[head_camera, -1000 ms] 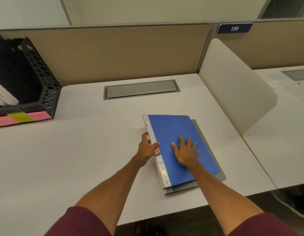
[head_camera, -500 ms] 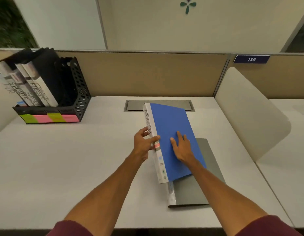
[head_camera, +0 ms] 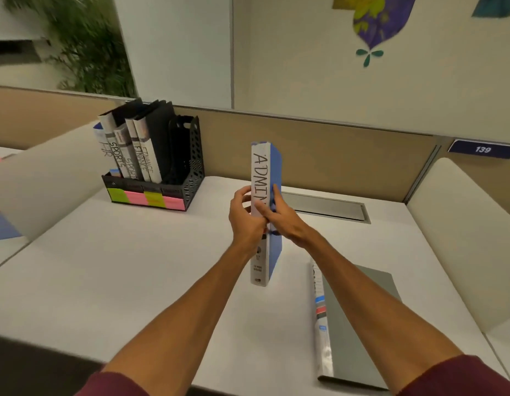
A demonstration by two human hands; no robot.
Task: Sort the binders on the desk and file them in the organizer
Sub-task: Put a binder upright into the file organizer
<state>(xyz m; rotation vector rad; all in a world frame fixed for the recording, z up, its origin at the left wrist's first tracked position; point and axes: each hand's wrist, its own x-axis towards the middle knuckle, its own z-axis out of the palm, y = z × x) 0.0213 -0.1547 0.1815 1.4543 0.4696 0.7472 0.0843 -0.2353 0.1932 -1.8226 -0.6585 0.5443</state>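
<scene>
A blue binder (head_camera: 261, 170) with a white spine marked ADMIN is held upright above the desk, spine toward me. My left hand (head_camera: 244, 221) grips its left side and my right hand (head_camera: 279, 218) grips the blue cover side. A grey binder (head_camera: 356, 324) lies flat on the desk at the front right, partly under my right forearm. The black mesh organizer (head_camera: 191, 178) stands at the back left, holding several upright binders with spines reading HR, SPORTS and FINANCE; its rightmost slots hold none.
Coloured sticky notes (head_camera: 146, 197) line the organizer's front. A grey cable hatch (head_camera: 325, 208) is set into the white desk (head_camera: 119, 267) behind the binder. Beige partition panels (head_camera: 459, 232) flank both sides, with a wall divider at the back.
The blue binder was lifted off the grey binder and turned upright with its spine facing me. Both hands rose with it, and my view swung up and left toward the organizer.
</scene>
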